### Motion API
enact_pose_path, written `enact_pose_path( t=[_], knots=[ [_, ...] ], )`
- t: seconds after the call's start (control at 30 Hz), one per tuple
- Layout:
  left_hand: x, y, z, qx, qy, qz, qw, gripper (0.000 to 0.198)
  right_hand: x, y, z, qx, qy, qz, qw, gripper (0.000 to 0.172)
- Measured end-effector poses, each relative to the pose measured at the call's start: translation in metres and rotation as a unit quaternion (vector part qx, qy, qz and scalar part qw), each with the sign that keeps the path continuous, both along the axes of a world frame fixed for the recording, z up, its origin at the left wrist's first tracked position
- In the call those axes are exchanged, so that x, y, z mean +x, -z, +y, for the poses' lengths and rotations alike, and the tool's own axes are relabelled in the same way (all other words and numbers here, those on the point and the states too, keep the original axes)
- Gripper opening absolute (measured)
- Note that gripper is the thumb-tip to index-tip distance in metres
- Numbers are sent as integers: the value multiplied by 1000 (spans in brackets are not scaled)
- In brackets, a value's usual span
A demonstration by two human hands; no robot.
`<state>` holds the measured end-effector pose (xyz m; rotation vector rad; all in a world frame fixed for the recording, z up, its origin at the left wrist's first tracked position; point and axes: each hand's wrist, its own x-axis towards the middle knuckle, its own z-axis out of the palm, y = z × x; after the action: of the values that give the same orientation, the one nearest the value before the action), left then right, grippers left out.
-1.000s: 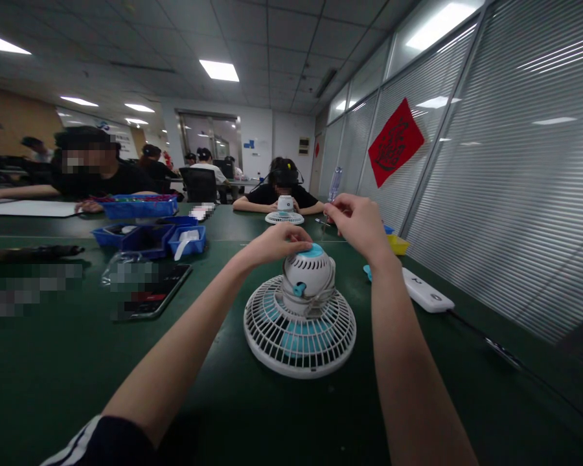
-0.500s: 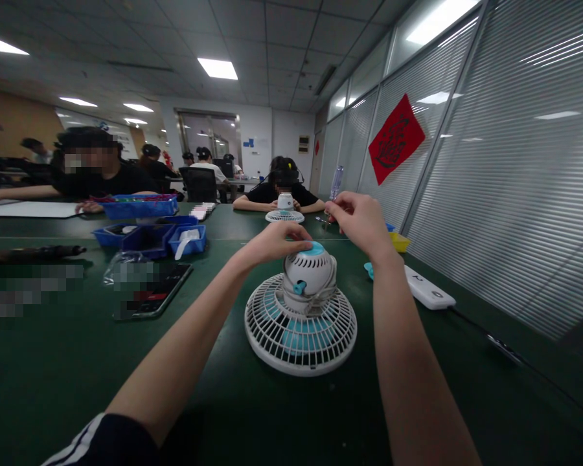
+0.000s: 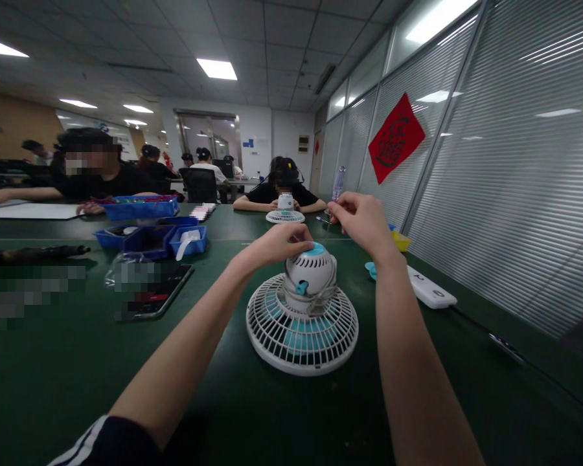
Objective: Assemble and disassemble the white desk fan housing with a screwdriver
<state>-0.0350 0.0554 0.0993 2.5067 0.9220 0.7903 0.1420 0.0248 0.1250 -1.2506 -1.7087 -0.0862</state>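
Observation:
A white fan with light-blue blades lies face down on the green table, its round motor housing upward and its cable wound about the neck. My left hand grips the top of the housing, with the thumb on the light-blue cap and the fingertips partly hidden behind it. Beyond and to the right, above the table, my right hand is closed on a screwdriver with a clear purple handle pointing up. The thumb and fingers pinch it low down, and its tip is hard to make out.
Blue bins, a clear plastic bag and a phone lie to the left. On the right are a white power strip with a black cord and a yellow bin. Opposite, a person leans behind another fan.
Hardly anything differs. The fan and both hands appear shifted very slightly to the right; each hand keeps its hold.

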Motion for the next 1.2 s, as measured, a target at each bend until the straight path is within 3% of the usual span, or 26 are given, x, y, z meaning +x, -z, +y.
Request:
enact_pose_path(
  t=[0.13,0.27,0.37,0.5,0.67,0.8,1.0,1.2],
  knots=[
    [1,2,0,31,-6,22,999,16,-1,-1,-2,-2,1,-3,1000,20],
    [-1,0,-1,83,-51,55,994,21,-1,-2,-4,-5,-7,0,1000,19],
    [-6,-4,-3,70,-65,66,993,27,-3,-4,-6,-6,-14,7,1000,20],
    [-18,-15,-5,-2,-46,80,996,34,-5,-6,-9,-5,-22,14,1000,17],
    [-33,-24,-6,-1,-32,100,994,39,-7,-6,-12,-30,-53,45,997,13],
    [-33,-23,-5,1,-30,102,994,36,-11,-5,-12,-51,-97,74,991,13],
    [-28,-19,1,12,4,85,996,26,-22,-2,-9,-126,-153,24,980,11],
    [-30,-19,2,0,24,81,996,25,-27,-5,-15,-98,-136,3,986,13]
  ],
)
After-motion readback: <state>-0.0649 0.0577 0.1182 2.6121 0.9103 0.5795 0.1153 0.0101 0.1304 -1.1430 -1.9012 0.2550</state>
